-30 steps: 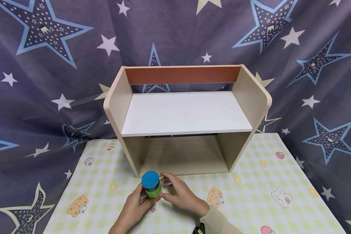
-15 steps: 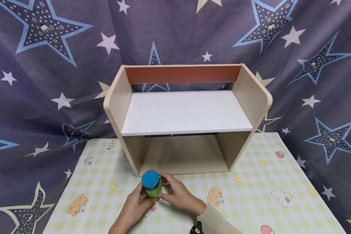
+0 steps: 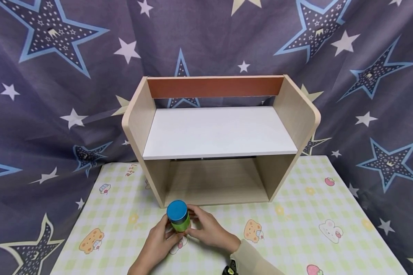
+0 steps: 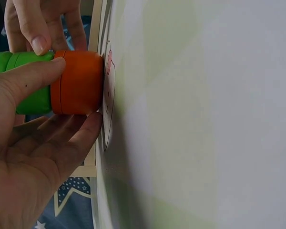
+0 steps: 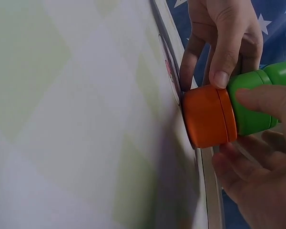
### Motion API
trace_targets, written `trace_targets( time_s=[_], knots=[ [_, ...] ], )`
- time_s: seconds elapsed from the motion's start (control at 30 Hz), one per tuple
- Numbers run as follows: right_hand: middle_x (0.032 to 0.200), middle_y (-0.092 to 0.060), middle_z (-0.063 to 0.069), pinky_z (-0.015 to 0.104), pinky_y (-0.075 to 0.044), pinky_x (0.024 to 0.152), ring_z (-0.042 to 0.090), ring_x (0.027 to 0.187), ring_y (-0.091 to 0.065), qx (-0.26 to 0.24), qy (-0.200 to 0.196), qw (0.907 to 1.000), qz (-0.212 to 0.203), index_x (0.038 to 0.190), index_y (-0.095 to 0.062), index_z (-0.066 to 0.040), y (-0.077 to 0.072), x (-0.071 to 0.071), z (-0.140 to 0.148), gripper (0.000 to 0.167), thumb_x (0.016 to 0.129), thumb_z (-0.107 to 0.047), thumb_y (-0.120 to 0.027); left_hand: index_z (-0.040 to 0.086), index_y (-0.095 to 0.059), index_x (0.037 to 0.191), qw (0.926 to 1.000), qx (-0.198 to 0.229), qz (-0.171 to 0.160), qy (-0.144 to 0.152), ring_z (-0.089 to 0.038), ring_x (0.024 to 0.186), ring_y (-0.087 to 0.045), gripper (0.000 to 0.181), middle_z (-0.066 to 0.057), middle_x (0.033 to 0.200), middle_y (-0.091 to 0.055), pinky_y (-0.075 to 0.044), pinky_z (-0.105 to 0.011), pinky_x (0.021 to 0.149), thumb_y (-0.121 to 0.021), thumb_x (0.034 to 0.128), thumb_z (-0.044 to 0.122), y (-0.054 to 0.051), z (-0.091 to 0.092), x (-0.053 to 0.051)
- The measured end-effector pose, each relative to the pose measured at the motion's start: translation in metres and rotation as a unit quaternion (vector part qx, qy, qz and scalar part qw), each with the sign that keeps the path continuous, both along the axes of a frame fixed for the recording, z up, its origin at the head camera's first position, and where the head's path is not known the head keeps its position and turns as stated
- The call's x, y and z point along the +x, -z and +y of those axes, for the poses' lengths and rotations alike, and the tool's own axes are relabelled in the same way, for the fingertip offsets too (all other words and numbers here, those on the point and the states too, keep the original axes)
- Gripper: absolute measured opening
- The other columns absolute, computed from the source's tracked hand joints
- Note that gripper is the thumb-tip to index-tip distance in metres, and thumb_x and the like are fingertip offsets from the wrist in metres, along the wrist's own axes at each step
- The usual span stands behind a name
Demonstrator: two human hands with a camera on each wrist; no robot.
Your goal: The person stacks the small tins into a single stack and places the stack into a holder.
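A stack of round containers, blue on top (image 3: 177,210), green in the middle (image 3: 181,226) and orange at the bottom (image 4: 80,82), stands upright on the cloth in front of the shelf unit. My left hand (image 3: 157,241) grips its left side, the thumb across the green and orange parts in the left wrist view. From the right, my right hand (image 3: 211,230) holds it with thumb and fingers around the green part. In the right wrist view the orange base (image 5: 209,117) touches the cloth.
Just behind the hands stands a wooden shelf unit (image 3: 220,131) with a white upper board and a lower compartment. A checked cloth (image 3: 289,236) covers the table. A star-patterned curtain (image 3: 206,38) hangs behind and at both sides.
My right hand has moved slightly left, and its fingers have come in against the stack. The left hand and the stack have stayed in place.
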State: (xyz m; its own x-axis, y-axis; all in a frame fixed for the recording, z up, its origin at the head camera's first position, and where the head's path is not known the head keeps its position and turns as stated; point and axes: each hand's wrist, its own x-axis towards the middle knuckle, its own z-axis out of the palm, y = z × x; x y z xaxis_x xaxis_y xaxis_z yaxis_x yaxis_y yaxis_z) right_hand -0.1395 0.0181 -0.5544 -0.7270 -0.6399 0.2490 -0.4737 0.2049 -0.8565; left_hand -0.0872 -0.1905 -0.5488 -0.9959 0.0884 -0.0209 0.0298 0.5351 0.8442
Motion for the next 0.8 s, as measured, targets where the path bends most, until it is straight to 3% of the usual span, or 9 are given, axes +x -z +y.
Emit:
trace_targets(
  time_s=[0.23,0.8],
  knots=[
    [0.138,-0.055,0.001,0.035,-0.052,0.096,0.012,0.121,-0.056,0.004,0.001,1.0000,-0.001,0.151,-0.035,-0.020,-0.0016,0.0003,0.0000,0.068,0.094,-0.014,-0.073,0.012,-0.050,0.139,0.9996,0.026,-0.007,-0.001,-0.031,0.121,-0.060,0.064,-0.015,0.131,-0.061,-0.055,-0.029,0.089,-0.083,0.0848,0.020,0.0001,0.0005,-0.0004],
    [0.136,-0.056,-0.001,0.033,-0.052,0.095,0.010,0.120,-0.056,0.012,0.001,0.9999,-0.005,0.151,-0.037,-0.021,-0.0012,-0.0005,-0.0008,0.068,0.094,-0.013,-0.074,0.015,-0.051,0.139,0.9998,0.017,-0.010,-0.006,-0.026,0.118,-0.062,0.064,-0.012,0.129,-0.063,-0.055,-0.032,0.090,-0.084,0.0838,0.021,-0.0019,0.0014,0.0009]
  ],
)
